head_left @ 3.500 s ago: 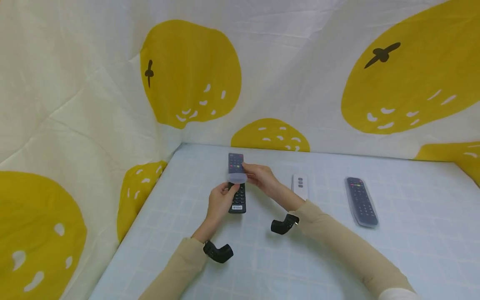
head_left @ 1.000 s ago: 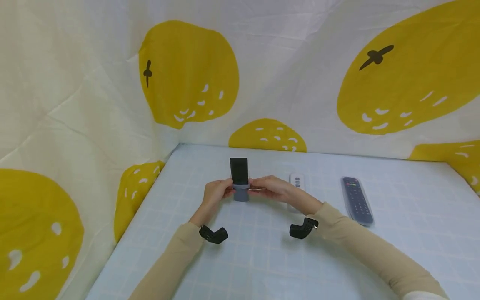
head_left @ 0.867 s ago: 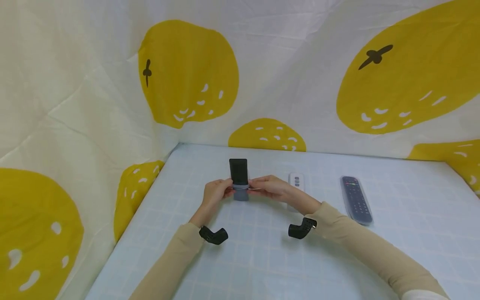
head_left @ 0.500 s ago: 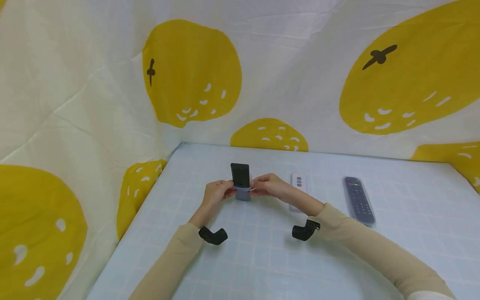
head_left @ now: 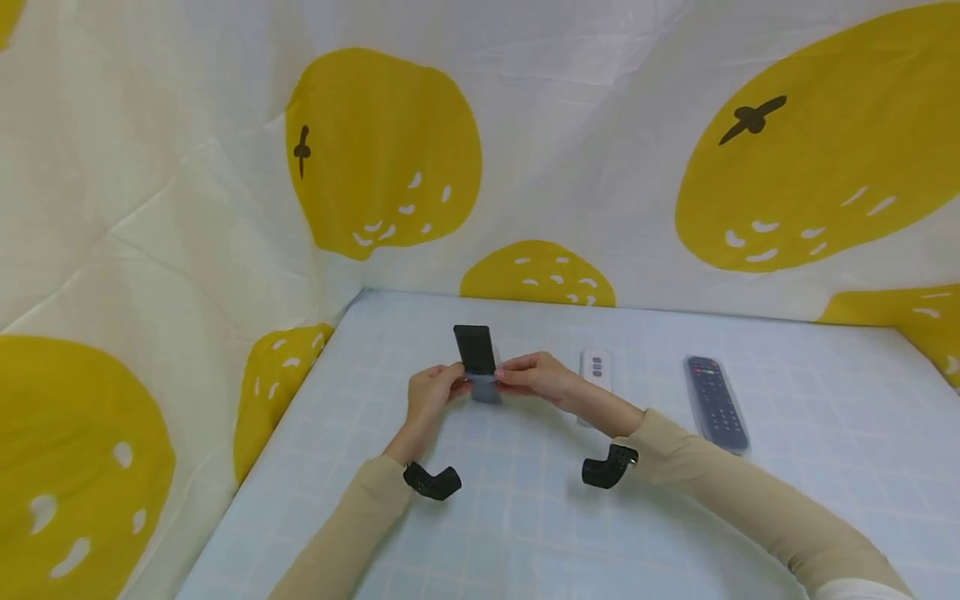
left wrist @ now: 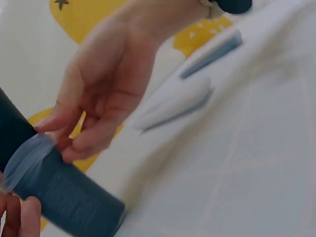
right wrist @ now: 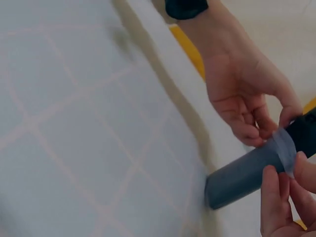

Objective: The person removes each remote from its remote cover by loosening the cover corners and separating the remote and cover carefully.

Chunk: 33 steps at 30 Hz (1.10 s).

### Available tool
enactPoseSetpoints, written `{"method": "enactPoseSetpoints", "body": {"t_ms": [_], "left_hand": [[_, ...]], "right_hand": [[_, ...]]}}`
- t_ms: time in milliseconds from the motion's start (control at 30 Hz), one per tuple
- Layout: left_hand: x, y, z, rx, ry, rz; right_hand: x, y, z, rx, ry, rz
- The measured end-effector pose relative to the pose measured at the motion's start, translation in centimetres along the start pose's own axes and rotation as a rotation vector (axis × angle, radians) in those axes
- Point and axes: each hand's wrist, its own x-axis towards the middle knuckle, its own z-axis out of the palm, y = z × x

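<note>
Over a checked tabletop, left hand and right hand both pinch a translucent sleeve around a black remote control.

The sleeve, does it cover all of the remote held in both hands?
No, in the head view the remote sticks up bare and black out of the sleeve.

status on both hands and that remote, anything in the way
Left hand and right hand pinching sleeve at its rim. Black remote tilted, lower part sleeved. Nothing seen in the way; white remote lies off to the right.
</note>
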Motion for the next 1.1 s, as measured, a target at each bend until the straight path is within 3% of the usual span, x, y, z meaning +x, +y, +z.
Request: {"method": "enactPoseSetpoints", "body": {"t_ms": [167,267,400,633,900,1100], "left_hand": [[0.1,-0.1,-0.3,0.009,-0.042,0.053],[0.4,-0.1,-0.5,0.011,-0.101,0.055],[0.7,0.0,-0.5,0.046,-0.131,0.039],[0.6,0.0,0.1,0.050,-0.081,0.057],[0.4,-0.5,1.0,0.061,-0.017,0.178],[0.1,-0.9,0.9,0.024,-0.001,0.155]], "right_hand": [[0.4,0.0,0.4,-0.005,0.051,-0.036],[0.5,-0.1,0.4,0.012,0.074,-0.045],[0.5,0.0,0.5,0.042,0.109,-0.032],[0.7,0.7,0.7,0.124,0.132,-0.046],[1.6,1.7,1.0,0.119,0.208,-0.092],[2.0,2.3,1.3,0.157,0.205,-0.086]]}}
